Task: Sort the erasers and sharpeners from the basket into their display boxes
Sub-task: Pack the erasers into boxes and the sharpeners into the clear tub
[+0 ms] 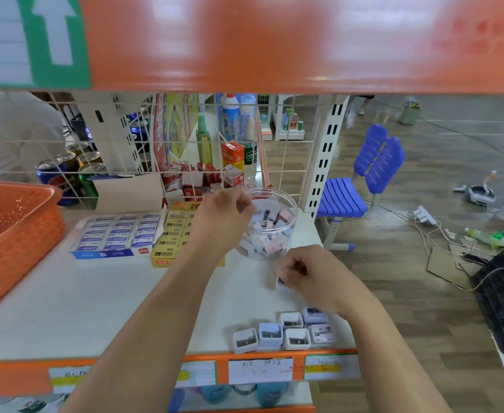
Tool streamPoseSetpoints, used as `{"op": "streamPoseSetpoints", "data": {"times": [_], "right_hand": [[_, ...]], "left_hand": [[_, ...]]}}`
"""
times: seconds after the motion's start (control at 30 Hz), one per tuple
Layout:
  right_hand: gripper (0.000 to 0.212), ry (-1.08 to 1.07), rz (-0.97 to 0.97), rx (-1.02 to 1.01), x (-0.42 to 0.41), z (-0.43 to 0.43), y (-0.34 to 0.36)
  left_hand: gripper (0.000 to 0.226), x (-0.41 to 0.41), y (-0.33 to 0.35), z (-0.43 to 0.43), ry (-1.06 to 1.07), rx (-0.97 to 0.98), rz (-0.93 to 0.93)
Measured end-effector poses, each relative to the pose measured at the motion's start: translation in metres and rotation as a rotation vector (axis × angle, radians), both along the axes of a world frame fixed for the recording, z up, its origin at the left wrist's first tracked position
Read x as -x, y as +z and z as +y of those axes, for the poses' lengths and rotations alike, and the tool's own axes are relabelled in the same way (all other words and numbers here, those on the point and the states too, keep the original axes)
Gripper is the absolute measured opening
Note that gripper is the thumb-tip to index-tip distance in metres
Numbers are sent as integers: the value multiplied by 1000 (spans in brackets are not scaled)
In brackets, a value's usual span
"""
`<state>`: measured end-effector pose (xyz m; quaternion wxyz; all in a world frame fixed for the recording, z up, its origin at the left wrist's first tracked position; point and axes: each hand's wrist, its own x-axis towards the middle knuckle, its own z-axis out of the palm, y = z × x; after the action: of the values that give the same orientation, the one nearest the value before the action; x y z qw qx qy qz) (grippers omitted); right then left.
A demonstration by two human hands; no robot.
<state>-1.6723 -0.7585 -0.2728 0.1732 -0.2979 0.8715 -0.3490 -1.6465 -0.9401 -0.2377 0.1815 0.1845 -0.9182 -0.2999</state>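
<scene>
The small boxy pale-plastic sharpeners (286, 333), white, lilac and pink with a dark blade slot, sit clustered at the near right edge of the white shelf (96, 308). Many more fill the clear round plastic jar (288, 204) farther back. They look light, rigid and smooth, so probably quick to slip; a pinch across the flat sides should suit. The right hand (307, 272) is curled round a single sharpener (281, 280) just nearer than the jar. The left hand (224, 216) hovers over the jar's mouth, fingers bent; whether it holds anything I cannot tell.
</scene>
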Motion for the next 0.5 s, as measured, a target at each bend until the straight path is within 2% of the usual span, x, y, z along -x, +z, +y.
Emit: {"op": "streamPoseSetpoints", "data": {"times": [0.13,0.3,0.5], "right_hand": [[18,-70,45,207,11,-6,4],[16,-259,3,481,24,-25,15],[15,-353,69,441,46,-52,27]], "left_hand": [[17,1,-7,-3,46,22,-11],[15,-6,-12,-8,48,2,56],[8,-25,-14,-11,2,-68,65]]}}
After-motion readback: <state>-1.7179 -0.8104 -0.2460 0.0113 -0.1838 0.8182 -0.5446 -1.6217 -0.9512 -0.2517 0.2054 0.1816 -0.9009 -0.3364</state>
